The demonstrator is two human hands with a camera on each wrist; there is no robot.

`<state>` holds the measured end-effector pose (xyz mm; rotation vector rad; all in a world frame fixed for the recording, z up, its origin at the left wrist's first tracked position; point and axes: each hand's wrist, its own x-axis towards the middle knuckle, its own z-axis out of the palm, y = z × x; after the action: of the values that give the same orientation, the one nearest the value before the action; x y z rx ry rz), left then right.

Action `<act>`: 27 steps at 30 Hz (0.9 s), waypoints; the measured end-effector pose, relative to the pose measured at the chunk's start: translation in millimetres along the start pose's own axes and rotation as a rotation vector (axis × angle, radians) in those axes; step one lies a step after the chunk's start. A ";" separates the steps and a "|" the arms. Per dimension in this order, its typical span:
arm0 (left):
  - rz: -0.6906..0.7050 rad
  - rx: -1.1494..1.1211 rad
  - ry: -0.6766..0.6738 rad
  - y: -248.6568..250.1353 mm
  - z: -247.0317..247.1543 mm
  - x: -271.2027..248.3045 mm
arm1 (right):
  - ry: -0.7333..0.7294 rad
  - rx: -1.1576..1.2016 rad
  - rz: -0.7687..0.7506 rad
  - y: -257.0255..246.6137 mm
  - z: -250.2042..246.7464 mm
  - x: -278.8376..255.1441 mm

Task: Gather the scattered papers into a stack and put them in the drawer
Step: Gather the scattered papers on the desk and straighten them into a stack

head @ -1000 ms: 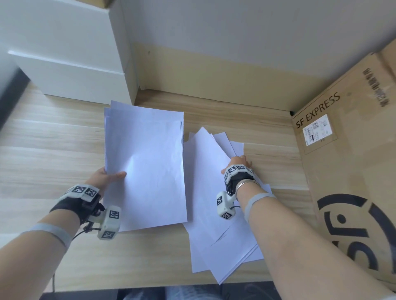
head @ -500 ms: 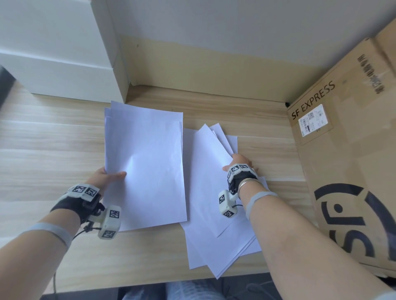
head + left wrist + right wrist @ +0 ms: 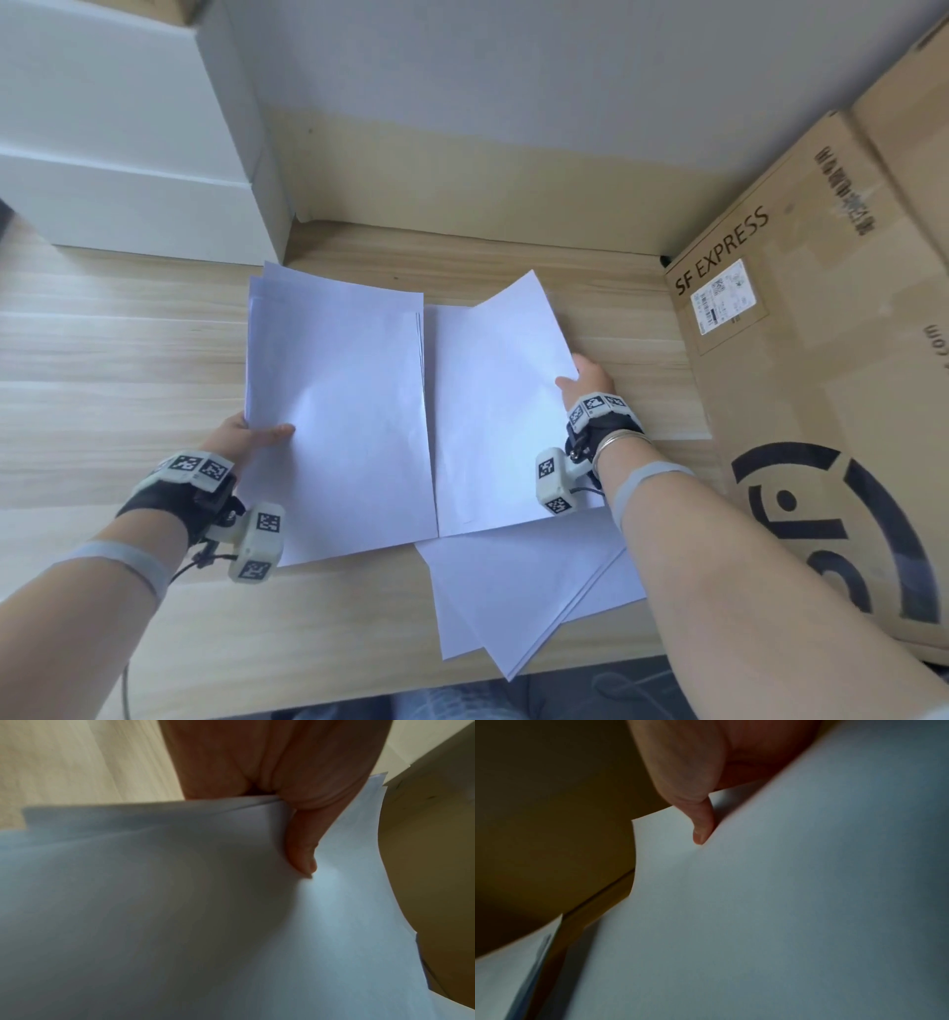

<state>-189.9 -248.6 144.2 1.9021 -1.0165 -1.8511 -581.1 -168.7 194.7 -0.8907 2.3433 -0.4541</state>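
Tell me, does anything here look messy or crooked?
Yes: loose sheets lie fanned at odd angles at the desk's near edge, corners poking past it. The left hand holds a tidier stack; the right hand lifts another sheet.

2 hands are in view: the left hand (image 3: 241, 437) and the right hand (image 3: 588, 383). Each wrist carries 1 camera unit, so 2 units. White paper sits in 3 groups: 1 stack (image 3: 339, 401), 1 lifted sheet (image 3: 498, 390) and 1 loose pile (image 3: 524, 596) showing at least 3 sheets; the stack's count cannot be told. There are 1 cardboard box (image 3: 821, 360), 1 white cabinet (image 3: 128, 154) and 1 wooden table (image 3: 102, 339).
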 end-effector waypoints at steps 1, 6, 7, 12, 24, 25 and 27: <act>-0.004 0.011 0.011 0.4 0.2 0.3 | 0.011 0.001 0.006 -0.2 -3.3 0.2; -0.021 0.014 0.035 0.0 -1.1 3.6 | 0.094 0.134 0.041 2.9 -22.4 3.4; -0.028 0.017 0.035 0.1 -0.7 3.5 | 0.093 0.182 0.040 2.8 -26.3 3.0; -0.046 0.035 0.031 2.7 2.4 -0.3 | 0.073 0.288 0.012 -2.0 -37.5 2.1; -0.092 0.061 0.009 10.3 15.1 -13.3 | -0.212 0.045 0.006 -52.1 41.1 -21.4; -0.085 0.081 0.007 9.0 16.5 -12.1 | -0.241 -0.007 0.009 -56.2 48.7 -25.0; -0.065 0.101 0.027 6.6 18.4 -8.6 | -0.277 -0.065 0.013 -63.4 63.1 -31.2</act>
<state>-208.7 -242.7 152.6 2.0351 -1.0706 -1.8366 -491.6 -199.3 190.0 -0.9053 2.1183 -0.2331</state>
